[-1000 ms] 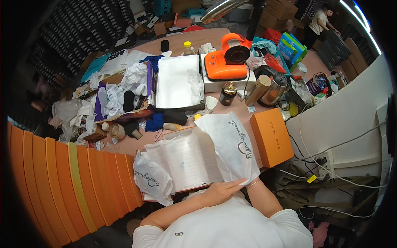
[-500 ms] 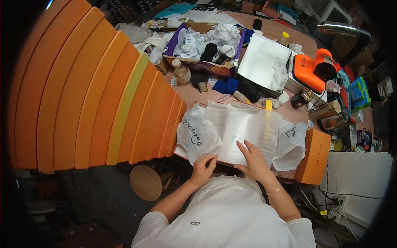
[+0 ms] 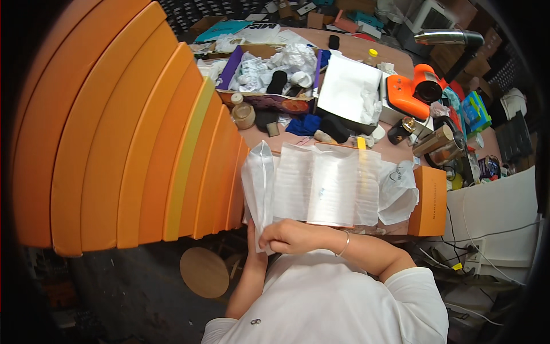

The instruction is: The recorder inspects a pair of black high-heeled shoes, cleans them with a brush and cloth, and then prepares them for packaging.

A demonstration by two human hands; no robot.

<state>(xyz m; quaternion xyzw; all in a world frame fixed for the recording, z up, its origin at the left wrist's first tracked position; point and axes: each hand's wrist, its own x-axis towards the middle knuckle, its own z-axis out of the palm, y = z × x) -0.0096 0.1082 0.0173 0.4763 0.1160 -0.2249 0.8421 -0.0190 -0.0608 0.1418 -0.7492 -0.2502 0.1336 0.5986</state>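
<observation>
Right hand is closed over the near-left corner of a translucent foam sheet, apparently to pin it flat at the near edge of the table. Left hand sits mostly hidden behind a white dust bag; its grip cannot be told. A rigid orange box stands at the sheet's right, just beside it.

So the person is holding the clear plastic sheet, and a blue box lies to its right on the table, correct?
Not quite: in the head view the box right of the clear plastic sheet is orange, not blue. The right hand does hold the sheet's near edge.
</observation>
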